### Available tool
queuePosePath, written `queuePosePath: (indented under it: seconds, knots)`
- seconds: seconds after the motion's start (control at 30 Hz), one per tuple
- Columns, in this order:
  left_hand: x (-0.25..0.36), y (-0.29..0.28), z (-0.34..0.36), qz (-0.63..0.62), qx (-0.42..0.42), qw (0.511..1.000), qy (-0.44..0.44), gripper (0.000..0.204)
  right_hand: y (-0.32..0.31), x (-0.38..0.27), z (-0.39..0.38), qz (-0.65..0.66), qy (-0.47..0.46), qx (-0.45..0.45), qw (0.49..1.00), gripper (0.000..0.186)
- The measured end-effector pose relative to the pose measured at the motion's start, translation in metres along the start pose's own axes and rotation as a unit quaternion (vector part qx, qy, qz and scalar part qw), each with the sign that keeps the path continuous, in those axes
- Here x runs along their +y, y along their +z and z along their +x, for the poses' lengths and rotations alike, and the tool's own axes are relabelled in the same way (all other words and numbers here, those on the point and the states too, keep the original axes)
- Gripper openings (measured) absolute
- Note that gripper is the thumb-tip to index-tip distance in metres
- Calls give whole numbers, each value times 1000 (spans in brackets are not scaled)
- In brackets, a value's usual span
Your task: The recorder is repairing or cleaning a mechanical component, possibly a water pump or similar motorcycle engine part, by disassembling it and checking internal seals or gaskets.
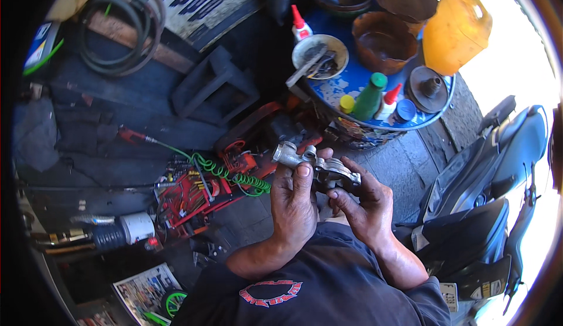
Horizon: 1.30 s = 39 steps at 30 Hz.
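In front of my chest I hold a silver cast-metal mechanical part (286, 155) with a tubular end and small round lugs. My left hand (293, 205) is closed on it, the thumb pressed against its near side. On the right the metal continues as a curved, ribbed piece (339, 169) with a dark underside. My right hand (370, 203) pinches that piece between thumb and fingers. Whether this is one part or two joined pieces I cannot tell, since my fingers cover the middle. Both hands are smudged with dark grime.
A blue drum (352, 82) ahead carries bowls, bottles and a yellow jug (456, 29). At left lie a red tool tray (190, 200) and a green coiled air hose (234, 176). A motor scooter (469, 208) stands at right. Black hose loops (126, 29) hang far left.
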<state>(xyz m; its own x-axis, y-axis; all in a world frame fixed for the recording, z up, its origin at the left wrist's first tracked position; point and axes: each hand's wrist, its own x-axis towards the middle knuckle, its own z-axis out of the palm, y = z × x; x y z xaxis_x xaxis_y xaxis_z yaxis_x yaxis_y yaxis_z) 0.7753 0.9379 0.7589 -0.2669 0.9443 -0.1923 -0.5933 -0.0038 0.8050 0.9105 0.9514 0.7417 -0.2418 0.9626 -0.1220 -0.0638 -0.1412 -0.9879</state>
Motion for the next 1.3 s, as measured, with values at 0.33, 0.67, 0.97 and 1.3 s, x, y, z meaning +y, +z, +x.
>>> queuePosePath:
  seconds: [0.33, 0.67, 0.97, 1.3]
  knots:
    - [46, -95, -80, -80, 29, 974, 209, 45, 111, 3, -36, -222, -366, -102, 898, 62]
    - [117, -253, -250, 25, 148, 959, 240, 84, 298, 65, -168, -153, -507, -190, 826, 54]
    - [140, -406, -392, -184, 282, 891, 304, 67, 440, 119, -310, -169, -400, -405, 804, 57]
    - [126, -545, -462, -237, 472, 786, 321, 55, 560, 178, -370, -238, -324, -601, 691, 62]
